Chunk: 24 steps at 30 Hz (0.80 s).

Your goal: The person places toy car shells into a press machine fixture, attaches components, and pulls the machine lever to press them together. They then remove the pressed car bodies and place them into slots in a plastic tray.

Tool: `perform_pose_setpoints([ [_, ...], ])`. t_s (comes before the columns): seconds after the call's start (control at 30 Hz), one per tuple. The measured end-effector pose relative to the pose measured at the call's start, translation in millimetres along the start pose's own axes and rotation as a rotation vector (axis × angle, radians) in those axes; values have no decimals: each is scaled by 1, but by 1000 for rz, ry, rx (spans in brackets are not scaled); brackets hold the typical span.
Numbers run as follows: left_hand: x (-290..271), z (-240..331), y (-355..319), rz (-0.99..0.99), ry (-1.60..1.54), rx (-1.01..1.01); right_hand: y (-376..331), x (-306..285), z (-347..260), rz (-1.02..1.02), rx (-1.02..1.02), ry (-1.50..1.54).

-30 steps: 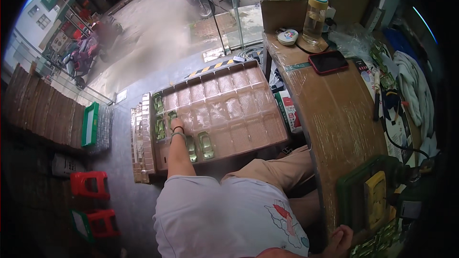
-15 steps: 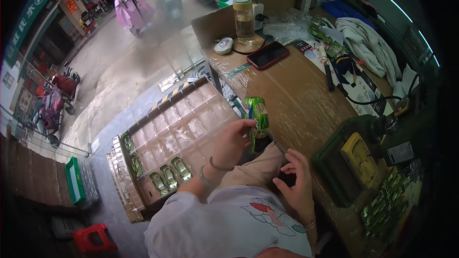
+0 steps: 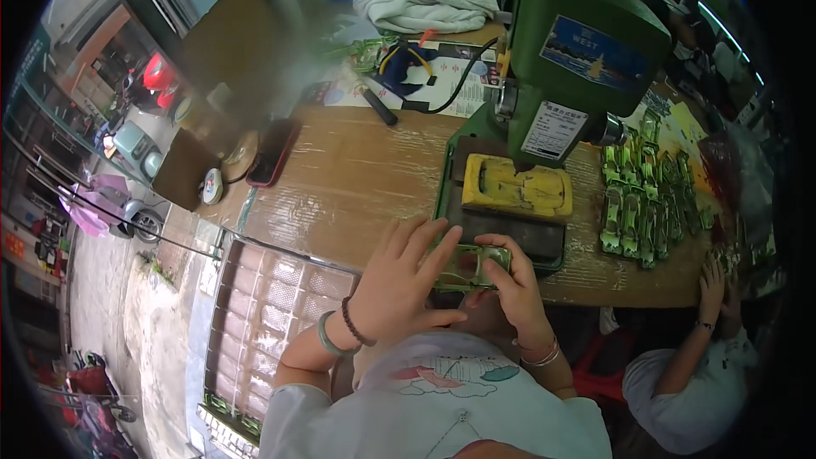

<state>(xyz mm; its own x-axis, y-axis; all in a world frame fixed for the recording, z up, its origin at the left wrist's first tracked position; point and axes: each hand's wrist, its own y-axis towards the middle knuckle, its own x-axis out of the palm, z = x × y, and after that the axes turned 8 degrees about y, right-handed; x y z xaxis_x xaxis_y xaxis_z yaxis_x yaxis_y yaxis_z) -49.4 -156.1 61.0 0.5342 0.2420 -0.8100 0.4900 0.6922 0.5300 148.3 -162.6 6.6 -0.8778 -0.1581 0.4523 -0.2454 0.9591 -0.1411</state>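
Note:
A shiny green toy car shell (image 3: 466, 265) is in my right hand (image 3: 516, 291), with the thumb and fingers closed round its right end. My left hand (image 3: 398, 279) is beside the shell's left end, fingers stretched out and apart. Whether its fingertips touch the shell I cannot tell. Just beyond my hands, a yellow block (image 3: 518, 189) with a car-shaped recess sits on the base of a green bench machine (image 3: 544, 0). Rows of more green car shells (image 3: 631, 212) lie on the table right of the machine.
A compartmented tray (image 3: 270, 310) stands at the left, with some green shells at its near end. The brown tabletop (image 3: 365, 161) holds a phone (image 3: 274, 153), a white towel (image 3: 425, 2) and a dark cable. At the right is another person's hand (image 3: 712, 289).
The view has swung right toward the machine. The green car shell has passed from my left hand to my right, and my left fingers have spread off it.

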Motion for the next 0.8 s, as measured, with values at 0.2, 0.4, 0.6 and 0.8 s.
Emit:
perform_pose_setpoints([
  [0.2,22,-40,25,-265,-82,4,-1,-22,-6,9,-87,124],
  [0.4,23,-90,75,-137,-6,-33,6,-69,-30,331,-515,-273],
  [0.6,50,-71,123,-332,-183,62,36,-89,-64,472,-696,-1125],
  [0.8,95,-66,127,-399,-275,80,66,-79,-73,385,-518,-1615],
])
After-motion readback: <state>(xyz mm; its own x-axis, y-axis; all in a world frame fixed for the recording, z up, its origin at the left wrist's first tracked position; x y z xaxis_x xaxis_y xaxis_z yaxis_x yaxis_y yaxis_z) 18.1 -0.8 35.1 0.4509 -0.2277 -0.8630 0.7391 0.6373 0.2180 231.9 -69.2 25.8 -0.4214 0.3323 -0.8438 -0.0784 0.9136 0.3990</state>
